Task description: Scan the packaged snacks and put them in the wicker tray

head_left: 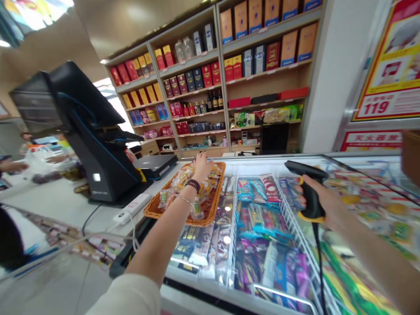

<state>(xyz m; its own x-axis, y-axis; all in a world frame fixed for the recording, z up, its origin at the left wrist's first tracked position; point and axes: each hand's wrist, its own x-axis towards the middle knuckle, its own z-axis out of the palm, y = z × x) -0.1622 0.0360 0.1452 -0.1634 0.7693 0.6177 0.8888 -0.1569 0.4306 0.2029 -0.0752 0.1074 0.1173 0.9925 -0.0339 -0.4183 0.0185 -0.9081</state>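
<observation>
My left hand (202,165) reaches over a brown woven basket (215,209) and is at its far rim. Its fingers bend down, and their tips are mostly hidden, so I cannot tell what they grip. Clear-wrapped snacks (206,189) fill the basket, several with yellow contents. The basket rests partly over the glass top of a freezer (226,302). On the right, my right hand (316,197) is closed around the handle of a black and yellow barcode scanner (311,199). The scanner's head points left, and its cable (319,253) hangs down over the freezer.
Left of the basket stand a black checkout terminal (98,144), a flat black device (157,165) and a white power strip (133,208). Packaged ice creams (262,218) lie under the freezer glass. Shelves (193,89) of boxes stand behind. At far left is another person's hand (13,166).
</observation>
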